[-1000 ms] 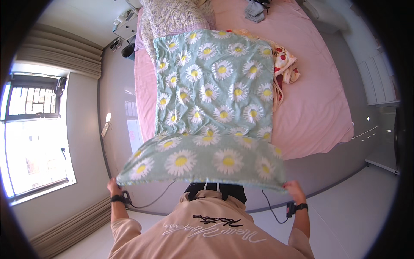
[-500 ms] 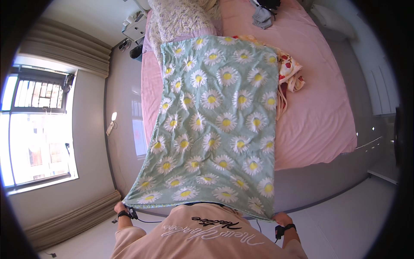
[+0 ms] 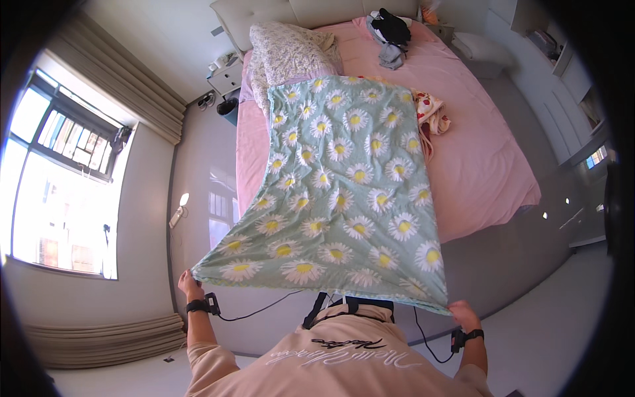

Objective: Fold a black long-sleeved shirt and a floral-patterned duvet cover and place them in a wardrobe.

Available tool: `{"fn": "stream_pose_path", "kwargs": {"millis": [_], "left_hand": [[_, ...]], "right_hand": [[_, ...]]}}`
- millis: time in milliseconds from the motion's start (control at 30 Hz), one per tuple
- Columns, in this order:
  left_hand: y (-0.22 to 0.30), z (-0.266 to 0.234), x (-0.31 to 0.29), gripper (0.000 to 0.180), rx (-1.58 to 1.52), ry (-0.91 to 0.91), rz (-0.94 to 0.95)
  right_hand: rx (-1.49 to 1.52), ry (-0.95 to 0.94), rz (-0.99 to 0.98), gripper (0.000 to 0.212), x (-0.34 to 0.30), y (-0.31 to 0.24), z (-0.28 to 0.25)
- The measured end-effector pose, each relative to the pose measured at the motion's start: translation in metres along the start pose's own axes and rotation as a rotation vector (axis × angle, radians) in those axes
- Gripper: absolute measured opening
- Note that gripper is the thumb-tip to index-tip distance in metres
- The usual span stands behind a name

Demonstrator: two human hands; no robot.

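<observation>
A green blanket (image 3: 357, 192) with white daisies stretches from the pink bed (image 3: 476, 172) toward me. Its far part rests on the bed, and its near edge hangs in the air before my body. My left hand (image 3: 190, 283) is closed on the near left corner. At the near right corner, my right hand (image 3: 465, 315) grips the cloth too. Both arms are spread wide, with black straps and small devices on the wrists. Beside the blanket's far right edge lies a bunched cream cloth (image 3: 431, 114) with red spots.
A floral quilt (image 3: 284, 56) is heaped at the far left of the bed. Dark and grey clothes (image 3: 390, 33) lie near the headboard (image 3: 311, 16). A white nightstand (image 3: 226, 77) and a dark bin (image 3: 228, 110) stand left of the bed. Cables (image 3: 261, 309) hang from both wrist devices.
Both my hands have risen and moved outward, pulling the blanket's near edge up and wider. The view has tilted up, so the headboard now shows.
</observation>
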State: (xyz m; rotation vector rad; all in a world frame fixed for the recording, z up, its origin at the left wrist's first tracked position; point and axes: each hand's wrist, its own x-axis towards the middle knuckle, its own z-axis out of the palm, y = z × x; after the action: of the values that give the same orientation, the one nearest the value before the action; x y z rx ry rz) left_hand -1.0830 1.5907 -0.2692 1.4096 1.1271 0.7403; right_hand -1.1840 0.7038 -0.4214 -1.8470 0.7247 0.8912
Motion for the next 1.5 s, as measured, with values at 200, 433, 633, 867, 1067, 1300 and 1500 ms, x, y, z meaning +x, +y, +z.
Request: {"fn": "stream_pose_path", "kwargs": {"millis": [200, 433, 633, 867, 1067, 1300, 1500], "left_hand": [[-0.105, -0.109, 0.004, 0.018, -0.200, 0.053, -0.068], [-0.172, -0.135, 0.012, 0.024, -0.328, 0.063, -0.011], [-0.131, -0.127, -0.004, 0.024, -0.323, 0.217, -0.014], [-0.002, -0.052, -0.007, 0.021, -0.143, 0.213, 0.036], [0.081, 0.048, 0.066, 0.021, -0.174, -0.108, -0.048], [0.109, 0.180, 0.192, 0.029, -0.107, -0.422, -0.044], [0.191, 0.385, 0.235, 0.019, -0.329, -0.421, -0.440]], "right_hand": [[0.125, 0.069, -0.055, 0.019, -0.066, -0.012, 0.012], [0.062, -0.029, 0.081, 0.016, -0.038, 0.008, -0.001], [0.084, -0.096, 0.183, 0.015, -0.045, -0.060, -0.055], [0.043, 0.007, 0.027, 0.011, -0.123, -0.280, -0.173], [0.276, 0.094, -0.165, 0.008, -0.054, -0.382, -0.203], [0.871, 0.025, -0.105, 0.013, 0.140, -0.467, -0.228], [0.915, 0.031, -0.153, 0.015, 0.285, -0.593, -0.298]]}}
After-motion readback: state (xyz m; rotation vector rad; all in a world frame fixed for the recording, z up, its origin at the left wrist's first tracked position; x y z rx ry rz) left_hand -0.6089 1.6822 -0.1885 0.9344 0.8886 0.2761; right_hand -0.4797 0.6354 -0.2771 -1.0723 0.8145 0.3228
